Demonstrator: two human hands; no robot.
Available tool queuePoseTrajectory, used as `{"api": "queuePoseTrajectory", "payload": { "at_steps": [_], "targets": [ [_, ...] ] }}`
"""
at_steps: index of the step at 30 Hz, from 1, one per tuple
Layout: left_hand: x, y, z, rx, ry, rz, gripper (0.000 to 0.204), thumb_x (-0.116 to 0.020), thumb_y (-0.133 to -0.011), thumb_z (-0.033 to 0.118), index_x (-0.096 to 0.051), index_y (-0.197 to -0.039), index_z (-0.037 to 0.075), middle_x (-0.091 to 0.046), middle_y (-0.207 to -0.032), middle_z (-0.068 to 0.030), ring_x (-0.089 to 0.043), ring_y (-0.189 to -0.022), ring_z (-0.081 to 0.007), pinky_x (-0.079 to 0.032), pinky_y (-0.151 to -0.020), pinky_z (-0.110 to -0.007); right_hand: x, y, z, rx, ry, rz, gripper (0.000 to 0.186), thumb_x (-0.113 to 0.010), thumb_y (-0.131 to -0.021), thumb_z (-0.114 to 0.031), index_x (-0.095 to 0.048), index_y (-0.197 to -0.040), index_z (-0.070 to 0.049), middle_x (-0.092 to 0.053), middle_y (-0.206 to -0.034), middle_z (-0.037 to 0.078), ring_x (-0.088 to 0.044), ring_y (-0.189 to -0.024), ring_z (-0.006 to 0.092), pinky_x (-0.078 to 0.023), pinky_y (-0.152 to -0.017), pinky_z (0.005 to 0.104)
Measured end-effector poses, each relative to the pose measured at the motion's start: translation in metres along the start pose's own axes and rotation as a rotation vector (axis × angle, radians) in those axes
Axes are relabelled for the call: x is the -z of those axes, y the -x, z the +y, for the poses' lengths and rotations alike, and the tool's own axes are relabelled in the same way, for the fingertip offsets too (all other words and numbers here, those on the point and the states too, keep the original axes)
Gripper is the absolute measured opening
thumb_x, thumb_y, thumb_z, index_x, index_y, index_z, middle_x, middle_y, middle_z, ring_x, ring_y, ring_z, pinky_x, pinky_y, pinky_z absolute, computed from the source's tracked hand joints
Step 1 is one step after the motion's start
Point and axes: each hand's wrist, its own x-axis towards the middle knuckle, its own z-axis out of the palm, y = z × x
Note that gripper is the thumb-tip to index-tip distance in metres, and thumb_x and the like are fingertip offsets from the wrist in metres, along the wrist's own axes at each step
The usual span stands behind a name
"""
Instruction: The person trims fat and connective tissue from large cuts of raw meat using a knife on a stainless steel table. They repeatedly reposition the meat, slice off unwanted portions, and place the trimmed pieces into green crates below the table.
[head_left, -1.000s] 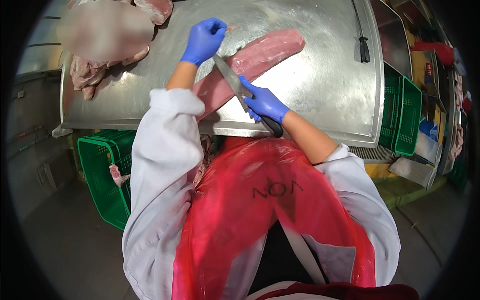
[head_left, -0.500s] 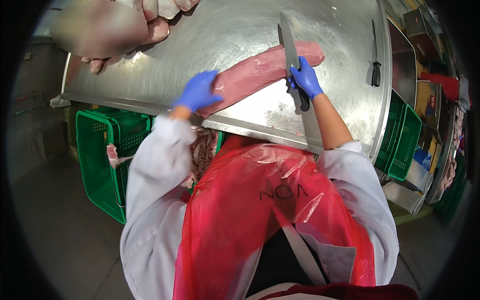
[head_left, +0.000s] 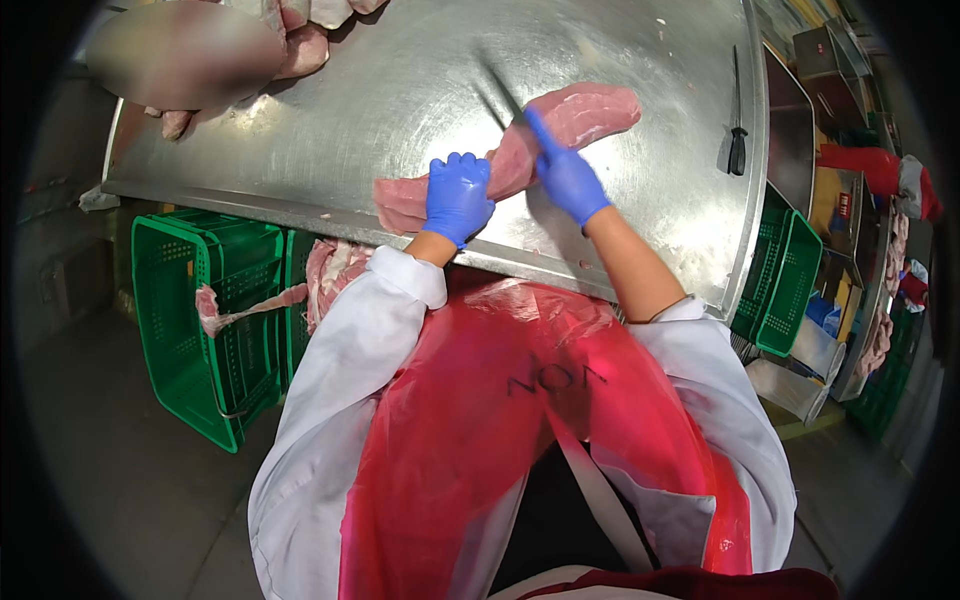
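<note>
A long, pink, boneless pork loin (head_left: 585,112) lies aslant on the steel table, its far end to the right. My left hand (head_left: 459,198), in a blue glove, is closed over the loin near its left end, knuckles up. In my blue-gloved right hand (head_left: 570,183) is a kitchen knife (head_left: 498,82), the index finger stretched forward along it. The blade is smeared by motion and points to the far left, crossing the loin's middle. My fist hides the handle.
More meat pieces (head_left: 300,50) lie at the far left of the steel table (head_left: 400,110). A black-handled sharpening steel (head_left: 737,150) rests near the right edge. Green crates (head_left: 180,330) stand below at the left, meat trimmings (head_left: 335,265) beside them; another green crate (head_left: 790,290) is at the right.
My left hand has moved right along the loin and closed on it. The knife and right hand have shifted left, the blade now tilting further left. The loin looks more bent.
</note>
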Motion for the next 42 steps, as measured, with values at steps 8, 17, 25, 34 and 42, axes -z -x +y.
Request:
{"api": "queuePoseTrajectory", "payload": {
  "at_steps": [8,17,25,34,42],
  "targets": [
    [0.006,-0.043,-0.047,0.272,0.163,0.124,0.05,-0.085,-0.06,0.036,-0.069,-0.097,0.006,-0.069,-0.1,-0.0184,-0.065,-0.094,-0.0425,-0.054,-0.079,-0.051,0.004,0.098,-0.016,-0.248,0.097,-0.392,0.085,-0.055,-0.094,-0.014,-0.008,-0.165,-0.027,-0.071,-0.09,0.028,-0.069,-0.081,0.0463,-0.054,-0.078,0.0562],
    [0.031,-0.019,-0.115,0.557,1.43,-0.256,0.06,-0.078,-0.079,0.013,-0.06,-0.134,-0.003,-0.069,-0.12,-0.0143,-0.068,-0.107,-0.0263,-0.056,-0.093,-0.04,0.058,0.239,0.048,-0.277,-0.199,-0.216,0.073,-0.051,-0.101,-0.02,-0.016,-0.165,-0.025,-0.069,-0.089,0.03,-0.067,-0.076,0.0489,-0.053,-0.074,0.0563],
    [0.113,-0.242,0.212,0.075,2.21,-0.346,0.053,-0.066,-0.099,0.03,-0.051,-0.143,0.003,-0.057,-0.141,-0.0189,-0.057,-0.128,-0.0319,-0.044,-0.113,-0.046,0.089,0.308,0.116,-0.637,-0.489,0.181,0.079,-0.059,-0.098,-0.013,-0.019,-0.165,-0.024,-0.071,-0.089,0.026,-0.07,-0.079,0.0426,-0.052,-0.072,0.0432],
    [-0.068,-0.234,0.12,0.033,0.002,-0.316,0.082,-0.089,-0.061,0.047,-0.063,-0.12,-0.004,-0.069,-0.116,-0.0284,-0.068,-0.107,-0.0437,-0.056,-0.091,-0.047,0.133,0.389,0.191,-0.561,-0.388,0.469,0.08,-0.062,-0.096,-0.01,-0.022,-0.164,-0.02,-0.072,-0.088,0.018,-0.07,-0.076,0.0375,-0.055,-0.068,0.0457],
    [-0.073,-0.227,0.068,0.364,0.079,-0.291,0.059,-0.085,-0.069,0.035,-0.067,-0.109,-0.005,-0.073,-0.099,-0.0196,-0.071,-0.091,-0.0319,-0.057,-0.079,-0.043,0.131,0.437,0.225,-0.681,-0.679,0.589,0.081,-0.057,-0.097,-0.006,-0.018,-0.166,-0.023,-0.065,-0.071,0.007,-0.058,-0.056,0.0135,-0.05,-0.055,0.0336]
  ]
}}
